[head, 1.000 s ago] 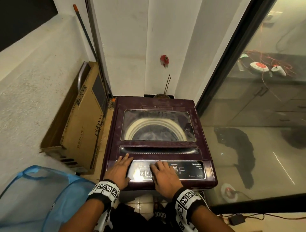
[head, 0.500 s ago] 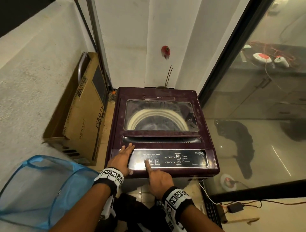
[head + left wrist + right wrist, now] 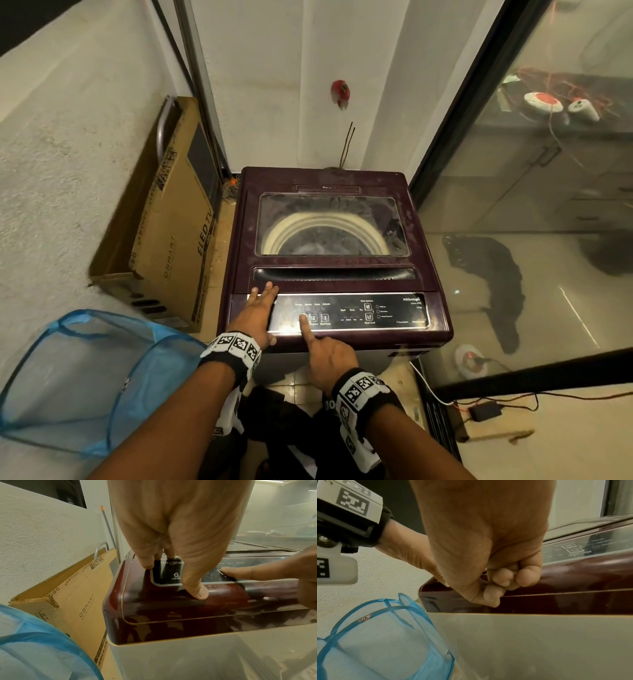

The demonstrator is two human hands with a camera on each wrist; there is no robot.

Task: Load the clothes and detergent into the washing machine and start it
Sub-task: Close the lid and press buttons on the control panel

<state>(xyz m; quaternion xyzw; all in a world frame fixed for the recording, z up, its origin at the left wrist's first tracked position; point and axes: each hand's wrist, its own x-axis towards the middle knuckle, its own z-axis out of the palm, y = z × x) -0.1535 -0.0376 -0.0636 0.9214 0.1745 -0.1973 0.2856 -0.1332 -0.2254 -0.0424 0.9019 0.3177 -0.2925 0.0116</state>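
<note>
The maroon top-loading washing machine (image 3: 329, 181) stands with its glass lid (image 3: 332, 222) shut; the drum shows dimly through it, its contents unclear. My left hand (image 3: 255, 311) lies flat on the left end of the control panel (image 3: 376, 310), with its thumb (image 3: 195, 588) pressed on the maroon front edge. My right hand (image 3: 325, 353) points its straight index finger (image 3: 303, 320) onto the leftmost panel button; that finger (image 3: 240, 573) also shows in the left wrist view. The right hand's other fingers (image 3: 513, 578) are curled and hold nothing. No detergent is in view.
A blue mesh hamper (image 3: 85, 377) stands at my left. A flat cardboard box (image 3: 171, 240) leans between the machine and the left wall. A glass door (image 3: 513, 240) runs along the right. Dark cloth (image 3: 274, 421) lies on the floor at my feet; cables and an adapter (image 3: 483, 411) lie right.
My right hand went from lying flat on the panel to pointing with its index finger on the leftmost button. The left hand has stayed on the panel's left end.
</note>
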